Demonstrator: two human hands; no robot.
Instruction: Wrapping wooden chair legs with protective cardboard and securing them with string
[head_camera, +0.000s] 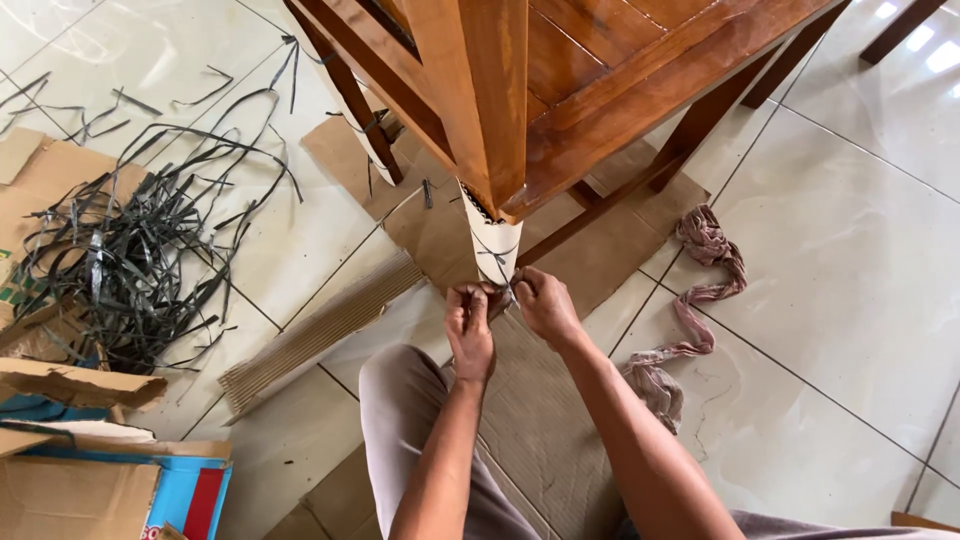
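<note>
At the centre, a dark strap binding the pale wrapping on the wooden table leg is pinched by the left hand and right hand, held together, with loose straps piled at nine o'clock.

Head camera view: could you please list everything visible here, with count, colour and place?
Wooden table: one, orange-brown, top centre, standing on cardboard.
White paper wrap tied with dark strap: one, around the foot of the near table leg.
Flat cardboard sheets: several, brown, under the table and knees.
Loose plastic strapping pile: many strips, black, left floor.
Corrugated cardboard strip: one, brown, centre-left floor.
Cardboard boxes: a few, brown and blue, bottom left.
Twisted cloth rag: one, pinkish-grey, right floor.
Floor tiles: white.
Left hand: at the wrap's base.
Right hand: beside it, at the strap.
</note>
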